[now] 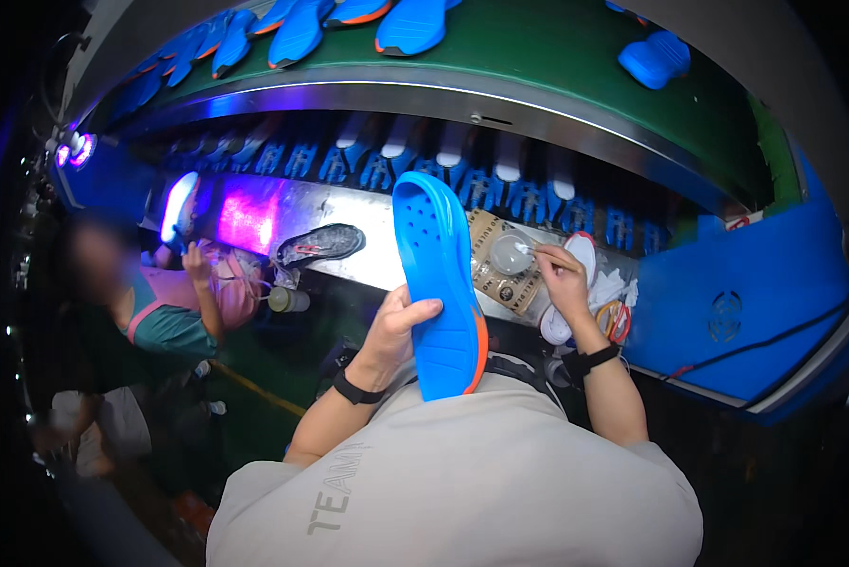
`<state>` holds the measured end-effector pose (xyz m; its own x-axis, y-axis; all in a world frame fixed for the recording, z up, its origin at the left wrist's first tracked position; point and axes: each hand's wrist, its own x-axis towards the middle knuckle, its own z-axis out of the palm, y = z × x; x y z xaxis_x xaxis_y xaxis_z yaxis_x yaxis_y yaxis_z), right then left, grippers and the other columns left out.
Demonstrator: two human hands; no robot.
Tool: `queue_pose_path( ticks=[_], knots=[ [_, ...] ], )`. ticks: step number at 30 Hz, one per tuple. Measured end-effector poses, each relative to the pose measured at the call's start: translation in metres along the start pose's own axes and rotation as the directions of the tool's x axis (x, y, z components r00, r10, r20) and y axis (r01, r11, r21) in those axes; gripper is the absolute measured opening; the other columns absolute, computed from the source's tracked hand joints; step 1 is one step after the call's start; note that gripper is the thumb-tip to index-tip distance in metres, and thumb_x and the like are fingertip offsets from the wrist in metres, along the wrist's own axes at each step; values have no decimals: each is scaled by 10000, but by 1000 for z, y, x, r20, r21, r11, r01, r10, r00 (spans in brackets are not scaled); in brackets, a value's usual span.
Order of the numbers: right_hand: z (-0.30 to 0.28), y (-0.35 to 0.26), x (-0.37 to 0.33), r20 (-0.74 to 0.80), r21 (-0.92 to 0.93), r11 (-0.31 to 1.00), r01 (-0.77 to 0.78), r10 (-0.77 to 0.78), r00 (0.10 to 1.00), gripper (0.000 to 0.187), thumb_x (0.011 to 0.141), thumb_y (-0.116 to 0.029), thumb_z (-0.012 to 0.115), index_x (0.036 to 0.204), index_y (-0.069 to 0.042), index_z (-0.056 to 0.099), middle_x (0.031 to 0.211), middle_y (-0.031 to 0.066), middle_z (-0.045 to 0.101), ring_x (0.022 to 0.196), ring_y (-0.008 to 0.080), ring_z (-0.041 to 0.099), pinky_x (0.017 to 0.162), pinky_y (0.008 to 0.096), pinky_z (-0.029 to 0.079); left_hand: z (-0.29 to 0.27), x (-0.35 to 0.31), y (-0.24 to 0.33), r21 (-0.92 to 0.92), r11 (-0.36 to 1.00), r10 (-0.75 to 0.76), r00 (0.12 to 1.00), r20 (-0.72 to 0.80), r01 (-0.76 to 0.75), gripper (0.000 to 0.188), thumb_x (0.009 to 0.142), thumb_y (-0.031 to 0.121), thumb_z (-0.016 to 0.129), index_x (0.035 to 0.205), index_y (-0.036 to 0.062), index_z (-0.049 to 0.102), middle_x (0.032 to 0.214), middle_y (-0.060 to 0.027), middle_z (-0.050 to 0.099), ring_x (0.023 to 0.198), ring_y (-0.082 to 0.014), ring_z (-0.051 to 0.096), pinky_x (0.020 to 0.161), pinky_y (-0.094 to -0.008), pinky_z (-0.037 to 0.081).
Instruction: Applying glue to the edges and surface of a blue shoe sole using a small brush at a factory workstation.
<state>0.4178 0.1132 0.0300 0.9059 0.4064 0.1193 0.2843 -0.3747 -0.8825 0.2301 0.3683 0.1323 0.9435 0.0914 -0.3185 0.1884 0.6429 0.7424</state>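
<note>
Held upright in front of my body is a blue shoe sole (pixel 436 274) with an orange stripe along its lower right edge and several holes near its top. My left hand (pixel 391 331) is closed around its left edge, thumb across the face. To the right, my right hand (pixel 564 281) pinches a thin brush-like stick (pixel 535 249), its white tip at a small round translucent bowl (pixel 510 253). The bowl rests on a piece of brown printed cardboard (pixel 486 280). A white shoe (pixel 581 253) stands just beyond my right hand.
A dark shoe upper (pixel 320 245) lies on the metal bench (pixel 377 203). Blue soles (pixel 410 26) ride a green conveyor (pixel 528 57) above a row of blue clamps (pixel 481 189). Left, a co-worker's hand (pixel 196 263) is near a brightly lit shoe (pixel 179 208). A blue cabinet (pixel 727 293) flanks the right.
</note>
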Motion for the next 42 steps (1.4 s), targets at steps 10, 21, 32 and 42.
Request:
queue_pose_path(
  ticks=[10,21,32,42],
  knots=[
    [-7,-8,-10,-11,132,988,-81,83,996,191,953,-128,649,1075,6,709,960,62,727,878,127,648,798,268,505,13,-20,6,-462,836,117,726,677,295,998,837,570,676,1527,-47,302,1518,-397,313,1392,-577,339,1165,-630,249],
    [-4,-5,-12,-18,217,970,-113,120,993,195,964,-141,638,1077,8,693,923,51,708,856,114,641,780,263,501,28,-26,17,-322,934,22,877,481,153,1062,795,587,732,1534,-4,250,1351,-280,514,1195,-440,596,845,-494,596],
    [-34,-109,-14,-25,407,912,55,-49,998,190,963,-72,613,1112,21,684,993,78,703,907,131,643,851,274,497,16,-21,17,29,999,24,983,180,-30,1051,860,429,711,1612,69,72,1385,-188,499,1089,-289,648,911,-424,572],
    [-41,-166,10,-7,205,884,421,-429,904,202,841,-4,678,1037,17,722,893,117,720,786,214,618,736,322,469,37,-24,29,140,988,38,988,152,-60,1055,858,432,687,1623,94,45,1383,-185,498,1076,-272,648,917,-419,562]
  ],
)
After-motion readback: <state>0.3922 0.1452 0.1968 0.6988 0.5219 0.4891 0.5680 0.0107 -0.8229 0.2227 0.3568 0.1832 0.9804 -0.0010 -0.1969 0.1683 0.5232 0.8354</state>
